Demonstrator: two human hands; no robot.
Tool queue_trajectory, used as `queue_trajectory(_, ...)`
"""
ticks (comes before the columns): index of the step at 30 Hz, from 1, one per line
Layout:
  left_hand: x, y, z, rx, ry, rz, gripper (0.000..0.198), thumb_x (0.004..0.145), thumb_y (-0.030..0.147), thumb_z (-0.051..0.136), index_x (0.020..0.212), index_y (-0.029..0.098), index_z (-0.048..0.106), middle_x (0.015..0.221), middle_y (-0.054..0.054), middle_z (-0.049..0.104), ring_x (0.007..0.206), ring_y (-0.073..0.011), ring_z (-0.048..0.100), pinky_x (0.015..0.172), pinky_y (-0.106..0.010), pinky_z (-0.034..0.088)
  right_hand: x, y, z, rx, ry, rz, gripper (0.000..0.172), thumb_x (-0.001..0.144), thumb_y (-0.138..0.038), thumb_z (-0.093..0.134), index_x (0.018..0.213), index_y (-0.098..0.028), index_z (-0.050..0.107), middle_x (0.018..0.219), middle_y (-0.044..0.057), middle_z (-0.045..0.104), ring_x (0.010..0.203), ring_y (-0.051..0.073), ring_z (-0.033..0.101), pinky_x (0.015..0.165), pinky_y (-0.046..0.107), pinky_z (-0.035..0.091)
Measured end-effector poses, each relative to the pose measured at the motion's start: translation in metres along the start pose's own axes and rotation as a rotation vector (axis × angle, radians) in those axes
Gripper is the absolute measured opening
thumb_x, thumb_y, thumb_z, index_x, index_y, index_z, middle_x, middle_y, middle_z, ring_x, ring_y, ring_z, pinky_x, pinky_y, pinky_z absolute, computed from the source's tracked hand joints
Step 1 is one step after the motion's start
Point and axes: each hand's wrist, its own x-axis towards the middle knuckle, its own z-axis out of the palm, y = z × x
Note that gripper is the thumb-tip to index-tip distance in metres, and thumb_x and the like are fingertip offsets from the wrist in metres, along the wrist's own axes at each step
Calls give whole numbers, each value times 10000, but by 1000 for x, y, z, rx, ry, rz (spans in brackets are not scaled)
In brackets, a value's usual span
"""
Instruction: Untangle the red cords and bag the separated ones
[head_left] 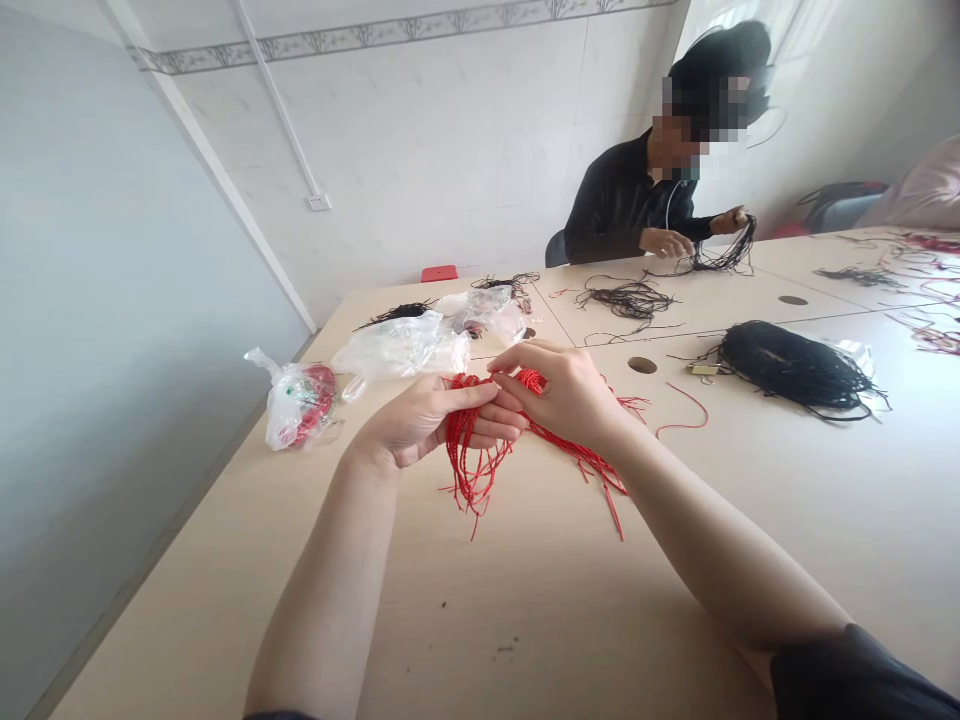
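Note:
Several braided red cords (469, 455) hang in loops over my left hand (450, 410), its thumb pressed across them. Close beside it, my right hand (559, 390) has its thumb and index finger pinched at a strand of red cord by the left thumb tip. Behind and below my right hand, a larger bundle of red cords (577, 450) lies on the table, partly hidden by that hand. Loose ends dangle under the looped cords.
A bagged red bundle (300, 405) and clear plastic bags (405, 348) lie at the left. To the right are a thick black cord bundle (795, 365) and a table hole (643, 366). Across the table (300, 560), a person (622, 200) handles black cords (724, 250).

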Motion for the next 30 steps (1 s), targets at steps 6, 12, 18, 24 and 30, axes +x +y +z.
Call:
queue_trajectory(6, -2, 1, 1, 17, -54, 6, 263, 890, 340, 602, 962, 120, 728, 988, -170, 743, 836, -233, 732, 679, -264, 570, -2, 0, 3, -42, -107, -20, 269, 869, -177, 501, 1003, -237, 727, 774, 1, 709, 685, 128, 582, 657, 256, 400)
queue_trajectory(12, -9, 7, 3, -39, -10, 76, 278, 924, 320, 546, 931, 111, 729, 943, -158, 752, 840, -223, 729, 710, -265, 564, 0, 0, 5, -37, -137, 123, 287, 907, -270, 467, 759, -217, 707, 547, -26, 543, 503, 90, 369, 539, 254, 280)
queue_trajectory(18, -16, 14, -2, -149, 92, 146, 291, 948, 233, 485, 869, 117, 739, 806, -100, 759, 727, -182, 727, 622, -228, 559, 1, 20, 25, -195, -261, 236, 360, 881, -277, 463, 535, -183, 494, 497, -19, 384, 496, 106, 284, 509, 278, 220)
queue_trajectory(24, -17, 20, -6, -319, 141, 171, 370, 973, 190, 413, 778, 114, 718, 701, -62, 735, 607, -142, 705, 517, -193, 539, -2, 35, 39, -277, -385, 278, 324, 860, -253, 500, 544, -190, 541, 519, 3, 457, 498, 126, 377, 520, 284, 236)
queue_trajectory(30, -2, 16, -2, -449, 297, 227, 340, 986, 175, 384, 865, 103, 693, 836, -73, 758, 754, -147, 729, 633, -203, 577, -4, 14, 13, -241, -392, 297, 192, 850, -306, 570, 700, -192, 603, 647, 23, 552, 561, 133, 431, 525, 274, 260)
